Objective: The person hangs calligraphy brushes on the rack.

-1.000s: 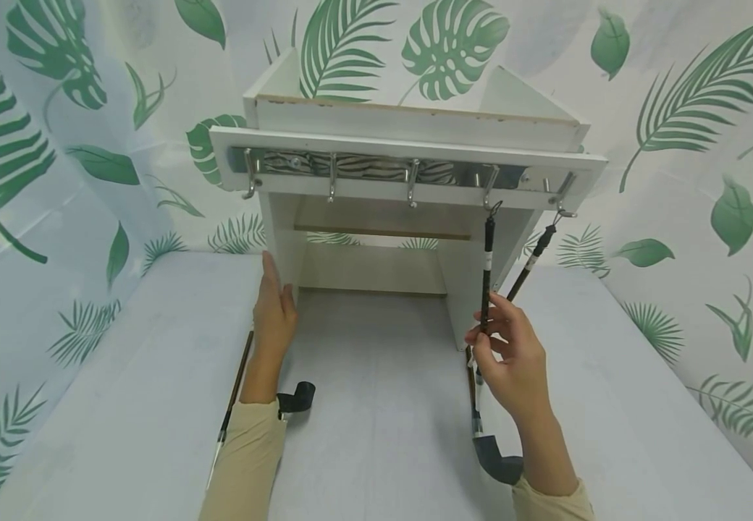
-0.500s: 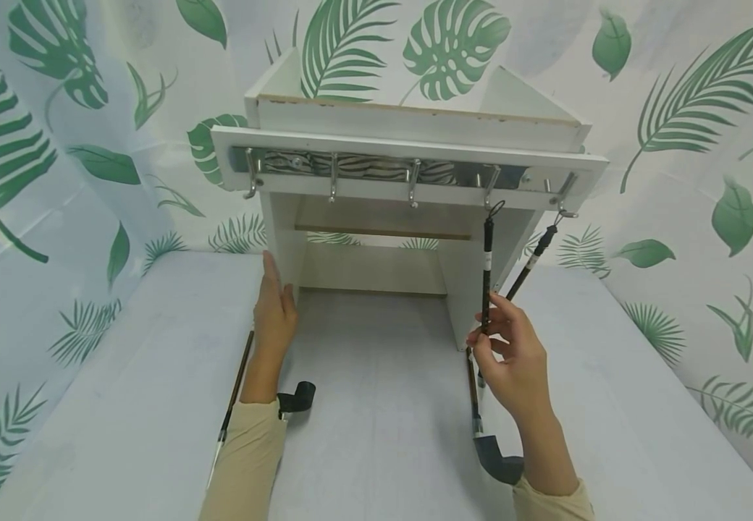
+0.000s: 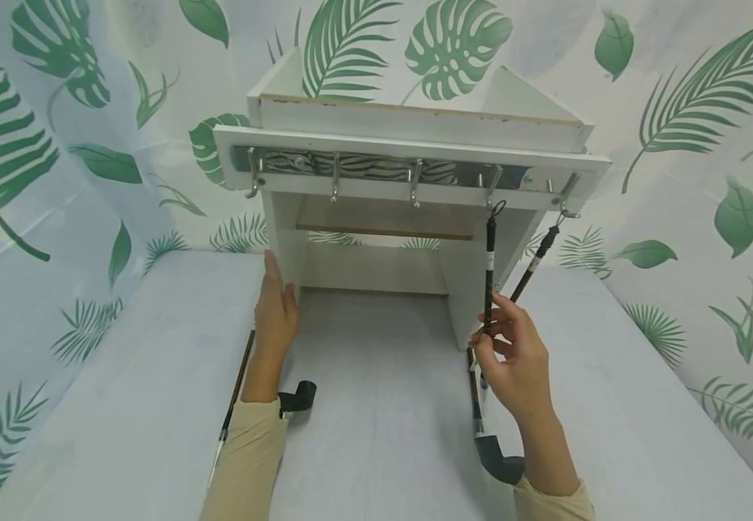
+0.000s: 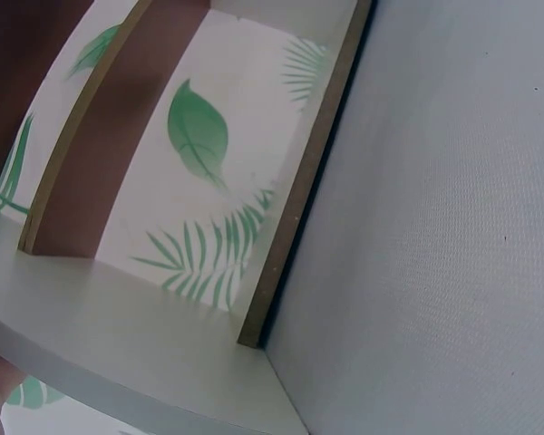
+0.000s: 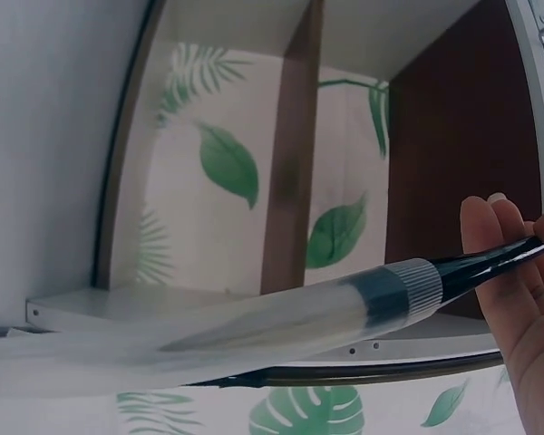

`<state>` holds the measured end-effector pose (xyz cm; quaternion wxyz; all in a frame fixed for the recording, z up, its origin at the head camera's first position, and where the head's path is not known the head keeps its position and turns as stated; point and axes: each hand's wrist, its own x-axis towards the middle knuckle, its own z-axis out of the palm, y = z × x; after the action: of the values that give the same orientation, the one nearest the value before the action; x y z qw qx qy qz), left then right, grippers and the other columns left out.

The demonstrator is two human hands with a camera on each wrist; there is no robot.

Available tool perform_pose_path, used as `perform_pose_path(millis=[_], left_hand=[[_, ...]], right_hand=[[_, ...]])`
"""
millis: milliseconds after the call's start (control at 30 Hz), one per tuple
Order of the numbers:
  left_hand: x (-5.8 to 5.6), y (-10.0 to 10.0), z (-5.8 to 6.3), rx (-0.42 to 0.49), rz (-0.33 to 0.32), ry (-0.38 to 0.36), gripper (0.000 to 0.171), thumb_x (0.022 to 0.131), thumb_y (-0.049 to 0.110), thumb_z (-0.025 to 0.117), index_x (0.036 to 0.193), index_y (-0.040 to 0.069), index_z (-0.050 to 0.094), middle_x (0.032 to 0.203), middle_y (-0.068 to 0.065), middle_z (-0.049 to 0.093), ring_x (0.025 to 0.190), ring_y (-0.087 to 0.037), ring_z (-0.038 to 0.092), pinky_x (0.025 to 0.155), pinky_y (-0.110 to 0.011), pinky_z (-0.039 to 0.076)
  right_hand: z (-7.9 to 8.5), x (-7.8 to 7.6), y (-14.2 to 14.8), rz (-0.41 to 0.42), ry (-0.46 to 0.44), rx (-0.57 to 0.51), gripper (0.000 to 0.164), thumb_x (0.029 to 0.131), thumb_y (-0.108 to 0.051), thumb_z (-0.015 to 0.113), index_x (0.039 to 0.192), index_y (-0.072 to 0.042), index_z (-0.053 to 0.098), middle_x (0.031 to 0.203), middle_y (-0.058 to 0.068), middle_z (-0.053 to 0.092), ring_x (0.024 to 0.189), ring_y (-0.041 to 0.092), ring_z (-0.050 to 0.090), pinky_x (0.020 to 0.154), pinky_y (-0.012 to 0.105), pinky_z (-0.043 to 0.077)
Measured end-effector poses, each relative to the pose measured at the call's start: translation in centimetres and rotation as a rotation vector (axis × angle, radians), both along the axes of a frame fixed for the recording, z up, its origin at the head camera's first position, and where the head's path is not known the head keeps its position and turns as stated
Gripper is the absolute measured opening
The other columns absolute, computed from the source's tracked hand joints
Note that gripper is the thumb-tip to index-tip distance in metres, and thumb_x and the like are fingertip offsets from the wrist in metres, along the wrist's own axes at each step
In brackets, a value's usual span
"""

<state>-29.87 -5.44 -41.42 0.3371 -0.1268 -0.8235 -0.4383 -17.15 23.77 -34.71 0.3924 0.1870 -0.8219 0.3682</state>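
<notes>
My right hand (image 3: 516,358) pinches a calligraphy brush (image 3: 489,271) by its slim black handle, between thumb and fingers. In the right wrist view, a translucent cover (image 5: 281,331) sheathes its bristle end. The cord loop at its top overlaps the lower end of the second metal hook from the right (image 3: 493,187). A second brush (image 3: 539,253) hangs at a slant from the rightmost hook (image 3: 567,195), partly hidden behind my right hand. My left hand (image 3: 275,311), fingers straight, lies along the left side panel of the white wooden stand (image 3: 415,116).
Three more hooks on the rail (image 3: 376,192) carry nothing. On the white tabletop (image 3: 376,434) lies a thin brown-handled stick (image 3: 240,380) beside my left forearm. A dark pipe-shaped piece (image 3: 298,396) shows by the left sleeve, another (image 3: 497,463) by my right wrist.
</notes>
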Motion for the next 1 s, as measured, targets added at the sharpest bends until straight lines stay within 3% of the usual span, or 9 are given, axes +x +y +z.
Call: perform_pose_path(millis=[567, 1000], left_hand=[[-0.06, -0.12, 0.00, 0.005, -0.006, -0.075, 0.057, 0.097, 0.007, 0.038, 0.146, 0.002, 0.009, 0.148, -0.021, 0.022, 0.133, -0.037, 0.029, 0.105, -0.049, 0.031], [-0.20, -0.12, -0.16, 0.003, 0.002, -0.042, 0.057, 0.096, 0.006, 0.039, 0.145, 0.000, 0.012, 0.147, -0.022, 0.025, 0.132, -0.037, 0.030, 0.104, -0.050, 0.031]], right_hand=[[-0.25, -0.21, 0.02, 0.013, -0.010, -0.038, 0.056, 0.071, 0.020, 0.052, 0.126, 0.006, 0.046, 0.090, 0.017, 0.058, 0.075, -0.007, 0.053, 0.063, 0.005, 0.046], [-0.02, -0.11, -0.12, 0.020, -0.009, -0.054, 0.055, 0.072, 0.020, 0.051, 0.125, 0.007, 0.046, 0.089, 0.019, 0.057, 0.073, -0.007, 0.053, 0.063, 0.005, 0.047]])
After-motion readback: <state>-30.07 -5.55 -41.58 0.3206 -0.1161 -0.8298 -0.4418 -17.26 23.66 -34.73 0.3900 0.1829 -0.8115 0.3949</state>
